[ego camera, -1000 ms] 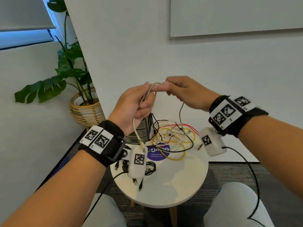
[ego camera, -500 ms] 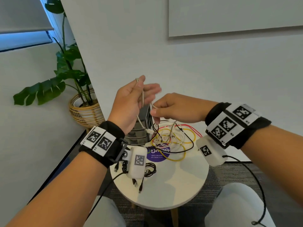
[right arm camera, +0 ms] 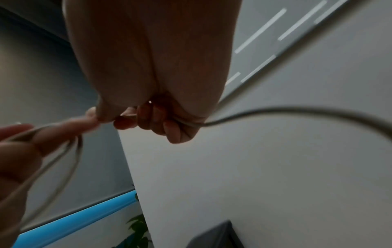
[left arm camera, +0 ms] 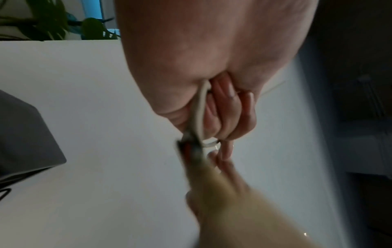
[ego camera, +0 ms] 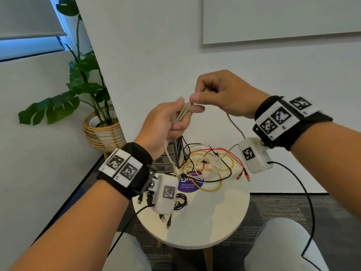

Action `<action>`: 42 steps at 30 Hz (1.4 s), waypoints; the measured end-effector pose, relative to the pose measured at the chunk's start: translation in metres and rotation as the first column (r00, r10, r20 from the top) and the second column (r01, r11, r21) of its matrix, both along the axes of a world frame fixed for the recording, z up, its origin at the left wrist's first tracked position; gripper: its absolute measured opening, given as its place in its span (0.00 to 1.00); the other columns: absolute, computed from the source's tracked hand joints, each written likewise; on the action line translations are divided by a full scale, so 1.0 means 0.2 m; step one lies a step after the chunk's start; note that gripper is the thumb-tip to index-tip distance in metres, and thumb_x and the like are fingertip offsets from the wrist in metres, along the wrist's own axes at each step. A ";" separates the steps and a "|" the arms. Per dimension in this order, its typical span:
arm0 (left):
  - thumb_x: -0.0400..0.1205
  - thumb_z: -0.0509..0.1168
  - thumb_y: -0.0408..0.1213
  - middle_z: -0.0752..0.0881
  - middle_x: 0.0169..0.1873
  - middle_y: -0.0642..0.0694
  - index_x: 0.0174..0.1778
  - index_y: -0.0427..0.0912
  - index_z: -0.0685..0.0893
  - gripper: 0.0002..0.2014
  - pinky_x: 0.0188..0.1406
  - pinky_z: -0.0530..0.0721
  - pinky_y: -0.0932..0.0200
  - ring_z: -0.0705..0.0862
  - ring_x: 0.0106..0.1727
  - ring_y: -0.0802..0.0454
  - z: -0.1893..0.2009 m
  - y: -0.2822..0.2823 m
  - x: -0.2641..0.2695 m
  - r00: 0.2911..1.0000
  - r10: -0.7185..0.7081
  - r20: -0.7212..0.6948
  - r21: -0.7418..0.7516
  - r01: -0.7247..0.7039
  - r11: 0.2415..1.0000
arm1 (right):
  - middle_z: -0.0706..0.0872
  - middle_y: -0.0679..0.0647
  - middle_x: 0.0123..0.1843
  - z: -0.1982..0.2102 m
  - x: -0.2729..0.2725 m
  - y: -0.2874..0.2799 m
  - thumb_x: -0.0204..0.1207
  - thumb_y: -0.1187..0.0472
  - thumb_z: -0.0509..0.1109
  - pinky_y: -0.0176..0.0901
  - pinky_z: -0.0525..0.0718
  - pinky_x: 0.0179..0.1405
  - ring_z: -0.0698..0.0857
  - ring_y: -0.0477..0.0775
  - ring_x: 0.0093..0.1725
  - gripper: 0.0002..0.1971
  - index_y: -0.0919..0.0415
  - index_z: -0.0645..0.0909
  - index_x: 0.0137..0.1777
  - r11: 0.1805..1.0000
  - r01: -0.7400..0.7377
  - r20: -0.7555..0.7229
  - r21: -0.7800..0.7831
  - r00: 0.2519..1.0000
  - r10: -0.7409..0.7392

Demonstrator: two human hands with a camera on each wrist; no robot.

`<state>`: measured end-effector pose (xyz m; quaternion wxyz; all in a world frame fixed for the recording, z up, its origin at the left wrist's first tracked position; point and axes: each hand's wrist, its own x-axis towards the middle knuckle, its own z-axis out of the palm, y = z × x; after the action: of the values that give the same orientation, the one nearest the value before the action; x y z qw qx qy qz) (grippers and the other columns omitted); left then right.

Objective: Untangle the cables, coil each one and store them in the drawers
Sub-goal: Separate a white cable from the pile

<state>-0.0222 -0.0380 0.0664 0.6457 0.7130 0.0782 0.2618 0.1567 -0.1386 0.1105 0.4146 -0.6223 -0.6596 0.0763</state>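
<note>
My left hand (ego camera: 175,118) is raised above the round table (ego camera: 205,227) and grips several loops of a beige cable (ego camera: 182,114); its plug end (ego camera: 177,173) dangles below. My right hand (ego camera: 207,98) pinches the same beige cable (right arm camera: 275,111) just to the right, and the free length (ego camera: 234,126) trails down behind my right wrist. In the left wrist view the cable (left arm camera: 199,107) runs through curled fingers. A tangle of yellow, red, black and white cables (ego camera: 207,165) lies on the table. A small grey drawer unit (ego camera: 168,157) stands behind my left hand, partly hidden.
A coiled black cable (ego camera: 180,202) lies on the table's left side, under my left wrist camera. A purple round sticker (ego camera: 188,184) sits under the tangle. A potted plant in a wicker basket (ego camera: 101,130) stands to the left, with a white wall behind.
My right hand dropped toward the tangle half a second ago and has risen again, bringing another turn of beige cable up to my left hand, which holds more loops.
</note>
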 end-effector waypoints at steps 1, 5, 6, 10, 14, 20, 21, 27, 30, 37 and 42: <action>0.93 0.50 0.43 0.62 0.24 0.50 0.64 0.31 0.87 0.24 0.22 0.49 0.59 0.54 0.22 0.56 0.01 0.01 -0.01 0.999 -0.032 0.014 -0.065 0.033 0.997 | 0.71 0.42 0.27 -0.04 0.01 0.01 0.84 0.54 0.73 0.31 0.66 0.28 0.66 0.42 0.27 0.15 0.63 0.81 0.40 1.000 0.023 -0.053 0.013 0.998 -0.022; 0.93 0.53 0.39 0.65 0.25 0.50 0.72 0.27 0.81 0.22 0.21 0.57 0.63 0.60 0.20 0.58 0.04 0.02 -0.04 0.995 -0.062 0.076 -0.133 0.072 0.989 | 0.71 0.48 0.30 -0.24 0.02 0.04 0.89 0.45 0.61 0.41 0.69 0.27 0.68 0.48 0.27 0.22 0.65 0.81 0.46 0.993 0.045 -0.234 -0.110 0.970 -0.070; 0.93 0.53 0.39 0.70 0.25 0.50 0.72 0.27 0.80 0.21 0.20 0.62 0.65 0.65 0.19 0.58 0.04 0.01 -0.04 0.996 -0.030 0.089 -0.160 0.044 0.986 | 0.71 0.46 0.29 -0.29 -0.01 0.04 0.90 0.44 0.59 0.41 0.68 0.26 0.67 0.48 0.27 0.22 0.62 0.81 0.45 0.987 0.018 -0.246 -0.161 0.967 -0.058; 0.92 0.58 0.35 0.93 0.42 0.43 0.67 0.30 0.80 0.14 0.27 0.80 0.72 0.82 0.26 0.61 0.03 0.00 -0.02 0.981 0.159 0.109 -0.258 -0.127 0.958 | 0.73 0.37 0.22 -0.36 -0.15 0.01 0.92 0.51 0.56 0.29 0.69 0.25 0.70 0.40 0.22 0.20 0.63 0.81 0.46 0.940 -0.076 -0.040 -0.332 0.997 0.066; 0.91 0.59 0.29 0.86 0.67 0.34 0.76 0.31 0.73 0.17 0.56 0.89 0.62 0.93 0.56 0.48 -0.03 0.03 0.00 0.958 0.255 0.132 -0.265 -0.214 0.940 | 0.73 0.38 0.22 -0.24 -0.23 -0.03 0.92 0.55 0.58 0.28 0.70 0.29 0.70 0.41 0.23 0.21 0.66 0.83 0.43 0.902 -0.144 0.071 -0.407 0.980 0.188; 0.93 0.53 0.28 0.94 0.44 0.52 0.78 0.38 0.75 0.18 0.38 0.87 0.64 0.92 0.38 0.55 -0.04 0.03 -0.02 0.981 0.177 -0.084 0.120 -0.167 0.979 | 0.80 0.41 0.27 -0.03 -0.16 -0.04 0.86 0.56 0.69 0.45 0.74 0.38 0.81 0.42 0.33 0.13 0.55 0.86 0.38 0.950 -0.064 0.278 -0.306 0.948 0.153; 0.92 0.53 0.28 0.93 0.38 0.47 0.75 0.36 0.78 0.17 0.32 0.84 0.62 0.88 0.30 0.52 -0.04 0.03 -0.02 0.985 0.141 -0.099 0.150 -0.125 0.981 | 0.77 0.41 0.26 -0.01 -0.14 -0.04 0.85 0.56 0.71 0.41 0.72 0.35 0.76 0.42 0.30 0.12 0.57 0.86 0.39 0.957 -0.057 0.278 -0.284 0.950 0.139; 0.93 0.48 0.38 0.61 0.26 0.48 0.66 0.27 0.86 0.23 0.22 0.50 0.59 0.55 0.23 0.57 -0.04 0.01 -0.07 0.991 -0.073 -0.110 -0.094 0.063 0.994 | 0.71 0.41 0.24 0.04 0.01 -0.07 0.85 0.50 0.71 0.34 0.67 0.29 0.67 0.43 0.27 0.16 0.62 0.82 0.40 0.993 0.069 0.181 -0.091 0.982 -0.052; 0.93 0.51 0.39 0.60 0.25 0.51 0.67 0.25 0.84 0.23 0.20 0.50 0.63 0.54 0.22 0.60 -0.02 -0.01 -0.07 0.992 -0.129 0.001 -0.193 0.127 0.973 | 0.73 0.44 0.29 -0.10 0.04 -0.05 0.89 0.47 0.62 0.38 0.70 0.34 0.70 0.44 0.30 0.20 0.59 0.79 0.39 0.988 0.105 0.174 -0.113 0.981 -0.084; 0.94 0.54 0.42 0.92 0.39 0.44 0.68 0.28 0.80 0.20 0.22 0.73 0.69 0.80 0.22 0.58 -0.01 -0.02 -0.03 0.972 0.219 0.082 -0.194 -0.200 0.960 | 0.76 0.37 0.23 -0.41 -0.09 -0.07 0.90 0.50 0.60 0.32 0.69 0.34 0.74 0.41 0.27 0.20 0.58 0.87 0.42 0.957 0.074 0.128 -0.281 0.991 -0.039; 0.93 0.57 0.37 0.92 0.53 0.37 0.58 0.34 0.84 0.13 0.46 0.89 0.64 0.94 0.50 0.51 -0.10 -0.03 0.03 0.943 0.333 -0.001 -0.082 -0.331 0.940 | 0.74 0.43 0.26 -0.31 -0.26 -0.05 0.87 0.57 0.65 0.45 0.72 0.34 0.74 0.44 0.27 0.15 0.56 0.77 0.37 0.967 0.023 0.460 -0.252 0.882 0.099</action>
<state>-0.0165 -0.0432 0.0461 0.6212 0.6612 0.2035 0.3682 0.1041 -0.1484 0.0494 0.1592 -0.6562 -0.7374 0.0144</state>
